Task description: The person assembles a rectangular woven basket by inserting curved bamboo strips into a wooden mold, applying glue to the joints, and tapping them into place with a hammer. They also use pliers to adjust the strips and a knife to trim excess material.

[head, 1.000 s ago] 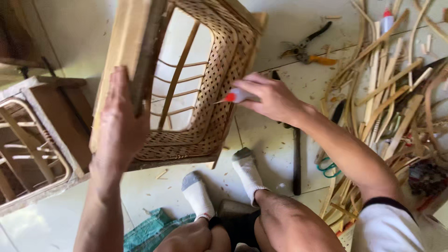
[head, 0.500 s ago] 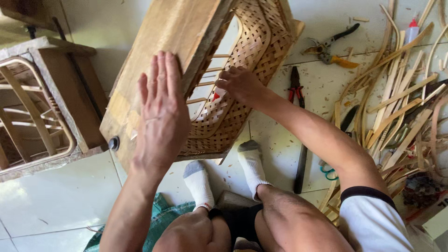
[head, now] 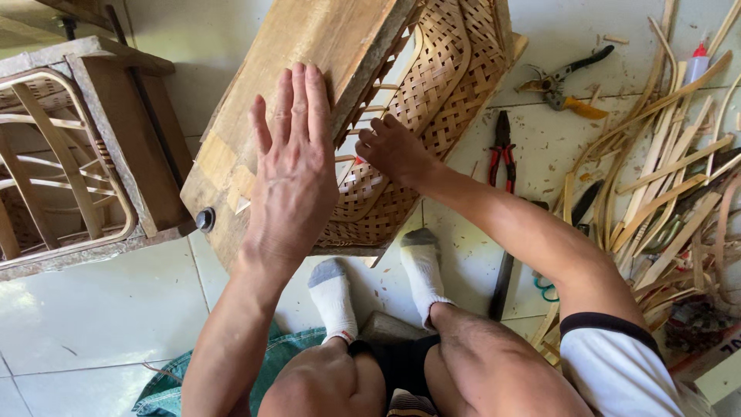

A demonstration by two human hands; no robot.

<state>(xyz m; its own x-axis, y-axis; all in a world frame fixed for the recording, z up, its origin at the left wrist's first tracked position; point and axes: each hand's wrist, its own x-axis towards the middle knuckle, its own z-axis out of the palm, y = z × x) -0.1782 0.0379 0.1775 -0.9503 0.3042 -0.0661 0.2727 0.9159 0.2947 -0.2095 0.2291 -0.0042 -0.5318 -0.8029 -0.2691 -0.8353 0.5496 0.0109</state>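
A wooden frame with a woven rattan panel (head: 432, 100) is tilted up in front of me, above my socked feet. My left hand (head: 289, 162) lies flat, fingers spread, on the frame's broad wooden side (head: 301, 46). My right hand (head: 394, 150) reaches into the frame against the woven panel, fingers curled around a small red-tipped tool that is mostly hidden. A round dark knob (head: 205, 219) sticks out of the frame's lower corner.
A second wooden frame with bent rattan bars (head: 69, 154) stands at the left. Red-handled pliers (head: 503, 150), orange-handled cutters (head: 559, 81), a glue bottle (head: 697, 62) and a heap of rattan strips (head: 664, 185) lie on the tiled floor at the right.
The frame has turned so its broad wooden side faces me. My left hand went from gripping the edge to lying flat on that side. My right hand moved further inside the frame.
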